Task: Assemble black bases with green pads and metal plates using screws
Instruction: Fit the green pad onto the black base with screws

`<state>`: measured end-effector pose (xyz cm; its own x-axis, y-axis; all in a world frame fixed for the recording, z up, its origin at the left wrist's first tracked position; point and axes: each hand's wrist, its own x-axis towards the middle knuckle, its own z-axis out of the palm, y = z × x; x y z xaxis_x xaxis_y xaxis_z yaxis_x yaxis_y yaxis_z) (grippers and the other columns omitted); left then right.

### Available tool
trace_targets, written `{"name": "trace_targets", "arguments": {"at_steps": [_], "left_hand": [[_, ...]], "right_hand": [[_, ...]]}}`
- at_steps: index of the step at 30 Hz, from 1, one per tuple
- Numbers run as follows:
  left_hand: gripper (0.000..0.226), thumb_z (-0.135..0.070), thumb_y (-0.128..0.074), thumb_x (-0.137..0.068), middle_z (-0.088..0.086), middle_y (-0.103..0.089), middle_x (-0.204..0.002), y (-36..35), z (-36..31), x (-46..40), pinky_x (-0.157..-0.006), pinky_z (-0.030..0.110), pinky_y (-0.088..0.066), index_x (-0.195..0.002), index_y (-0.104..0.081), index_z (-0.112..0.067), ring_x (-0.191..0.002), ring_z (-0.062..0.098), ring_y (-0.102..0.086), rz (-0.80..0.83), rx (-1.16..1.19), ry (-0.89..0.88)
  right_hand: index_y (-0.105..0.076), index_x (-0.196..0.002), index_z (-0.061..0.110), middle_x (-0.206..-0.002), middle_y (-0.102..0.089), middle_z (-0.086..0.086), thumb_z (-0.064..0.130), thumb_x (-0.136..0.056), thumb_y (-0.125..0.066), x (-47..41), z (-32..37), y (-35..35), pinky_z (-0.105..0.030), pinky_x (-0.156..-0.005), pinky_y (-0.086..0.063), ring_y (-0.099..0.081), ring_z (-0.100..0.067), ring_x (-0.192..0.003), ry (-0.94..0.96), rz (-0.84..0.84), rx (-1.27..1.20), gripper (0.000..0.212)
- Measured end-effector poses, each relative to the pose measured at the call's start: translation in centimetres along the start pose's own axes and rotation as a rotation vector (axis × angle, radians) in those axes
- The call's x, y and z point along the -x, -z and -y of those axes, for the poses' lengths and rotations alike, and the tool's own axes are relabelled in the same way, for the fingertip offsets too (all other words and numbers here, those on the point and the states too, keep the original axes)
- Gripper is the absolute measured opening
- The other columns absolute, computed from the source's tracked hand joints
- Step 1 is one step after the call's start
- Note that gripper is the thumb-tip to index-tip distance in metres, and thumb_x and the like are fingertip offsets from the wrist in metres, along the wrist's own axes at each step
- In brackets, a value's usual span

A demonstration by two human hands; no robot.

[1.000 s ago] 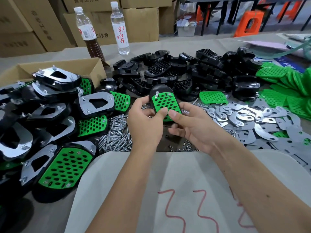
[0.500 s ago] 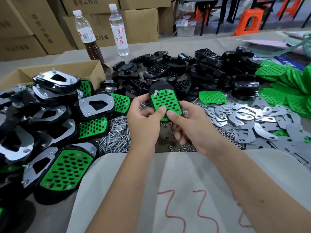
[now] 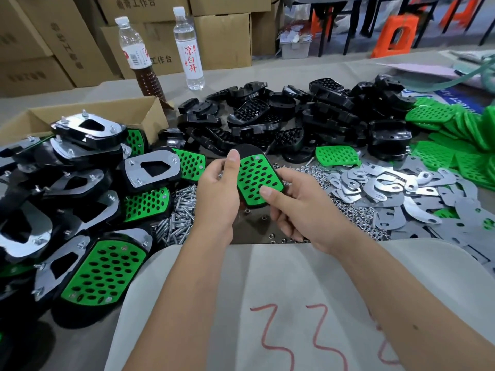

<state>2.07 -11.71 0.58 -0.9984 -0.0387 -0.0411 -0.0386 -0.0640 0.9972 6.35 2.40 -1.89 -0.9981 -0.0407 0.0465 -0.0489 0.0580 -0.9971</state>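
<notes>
Black oval plastic base (image 3: 247, 153) with a perforated green rubber pad (image 3: 257, 180) seated in its face, held above the middle of the tabletop, tilted toward the camera. One small silvery screw head visible near the pad's top corner; other screws not discernible. No metal plate visible on this side.

Likely risks: pad lifting out of its recess if the grip loosens, since apparently not yet fully screwed; an unseated screw dropping into the loose hardware below; misaligned holes if pad shifts during turning over.

Left hand (image 3: 217, 199) gripping the base's left edge, thumb (image 3: 232, 167) laid long up the rim, remaining fingers curled behind, out of sight. Right hand (image 3: 300, 207) pinching the lower right corner, thumb (image 3: 269, 194) pressed flat on the green pad, fingers wrapped underneath.

Below: pile of silver screws (image 3: 178, 218) toward the left, scattered nuts (image 3: 316, 172), flat metal plates (image 3: 388, 188) to the right. Finished assemblies (image 3: 101, 269) stacked along the left edge; bare black bases (image 3: 281, 121) heaped at the far side; spare green pads (image 3: 450, 129) toward the right edge.
</notes>
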Motion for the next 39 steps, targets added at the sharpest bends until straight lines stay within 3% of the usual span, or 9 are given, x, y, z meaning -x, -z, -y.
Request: {"name": "trace_targets", "arguments": {"at_steps": [11,17,21,25,28,30,33,35,39], "left_hand": [[0.014,-0.019,-0.057,-0.106,0.003,-0.074,-0.09,0.4,0.6,-0.7,-0.06,0.028,-0.056,-0.1,-0.068,-0.013,-0.076,0.013,-0.07,0.033,0.075,-0.003],[0.02,-0.018,-0.06,-0.104,-0.01,-0.076,-0.07,-0.3,0.5,-0.4,-0.047,0.019,-0.051,-0.087,-0.071,-0.022,-0.063,0.006,-0.071,-0.065,0.122,0.117],[0.017,-0.027,-0.063,-0.103,0.011,-0.077,-0.104,-2.1,0.2,0.1,-0.09,0.053,-0.061,-0.101,-0.072,-0.013,-0.101,0.034,-0.074,-0.152,0.02,0.126],[0.065,-0.062,-0.066,-0.083,0.02,-0.072,-0.118,-4.8,-1.2,1.5,-0.098,0.059,-0.056,-0.121,-0.065,-0.009,-0.11,0.042,-0.07,0.008,0.107,0.326],[0.035,-0.035,-0.072,-0.088,0.017,-0.072,-0.103,-6.6,-1.5,1.2,-0.067,0.035,-0.061,-0.108,-0.069,-0.007,-0.085,0.032,-0.072,0.197,0.233,0.409],[0.007,-0.007,-0.064,-0.092,0.015,-0.068,-0.087,-7.7,-1.3,1.1,-0.051,0.025,-0.053,-0.097,-0.067,-0.006,-0.071,0.027,-0.064,0.198,0.232,0.419],[0.017,0.007,-0.054,-0.093,0.01,-0.069,-0.071,-8.8,-1.0,0.7,-0.049,0.024,-0.053,-0.095,-0.064,-0.005,-0.061,0.023,-0.064,0.153,0.281,0.425],[0.019,0.001,-0.054,-0.098,0.012,-0.075,-0.084,-10.0,-0.7,1.2,-0.051,0.029,-0.057,-0.109,-0.067,-0.006,-0.064,0.024,-0.072,0.198,0.302,0.466],[0.023,-0.004,-0.053,-0.105,0.009,-0.08,-0.089,-13.0,-0.3,2.5,-0.056,0.035,-0.063,-0.125,-0.064,-0.005,-0.071,0.027,-0.078,0.274,0.365,0.496]], "right_hand": [[-0.064,-0.117,0.015,-0.062,-0.058,-0.007,0.018,-0.106,-0.058,0.0,0.0,0.2,-0.014,-0.038,-0.025,-0.039,-0.013,-0.038,-0.018,-0.014,-0.104,0.013],[-0.066,-0.111,0.019,-0.06,-0.064,0.007,0.023,-0.1,-0.065,0.0,0.2,0.0,-0.021,-0.048,-0.039,-0.05,-0.004,-0.046,0.145,-0.112,0.31,0.012],[-0.055,-0.109,0.025,-0.065,-0.064,-0.009,0.023,-0.091,-0.075,0.1,0.8,0.6,-0.032,-0.05,-0.044,-0.053,-0.016,-0.049,0.181,-0.294,0.318,0.027],[-0.043,-0.108,0.023,-0.054,-0.049,0.006,0.014,-0.078,-0.077,1.0,1.1,2.2,-0.039,-0.054,-0.041,-0.05,-0.018,-0.053,0.332,-0.353,0.728,0.046],[-0.039,-0.112,0.023,-0.062,-0.042,0.011,0.013,-0.078,-0.073,1.5,1.8,3.2,-0.039,-0.056,-0.039,-0.051,-0.025,-0.061,0.304,-0.351,1.03,0.049],[-0.041,-0.113,0.019,-0.065,-0.049,0.007,0.006,-0.078,-0.068,2.1,2.3,4.2,-0.043,-0.058,-0.045,-0.055,-0.028,-0.064,0.315,-0.342,1.002,0.046],[-0.047,-0.118,0.017,-0.066,-0.059,0.004,0.004,-0.079,-0.07,3.6,3.2,6.1,-0.037,-0.059,-0.047,-0.054,-0.01,-0.06,0.297,-0.262,0.844,0.047],[-0.053,-0.113,0.02,-0.068,-0.064,0.005,0.013,-0.083,-0.079,5.0,3.6,8.2,-0.024,-0.058,-0.041,-0.054,-0.004,-0.058,0.252,-0.255,0.763,0.04],[-0.063,-0.089,0.023,-0.066,-0.066,0.005,0.026,-0.087,-0.081,8.0,3.6,14.0,-0.027,-0.062,-0.046,-0.056,-0.006,-0.059,0.026,-0.481,0.862,0.018]]}}
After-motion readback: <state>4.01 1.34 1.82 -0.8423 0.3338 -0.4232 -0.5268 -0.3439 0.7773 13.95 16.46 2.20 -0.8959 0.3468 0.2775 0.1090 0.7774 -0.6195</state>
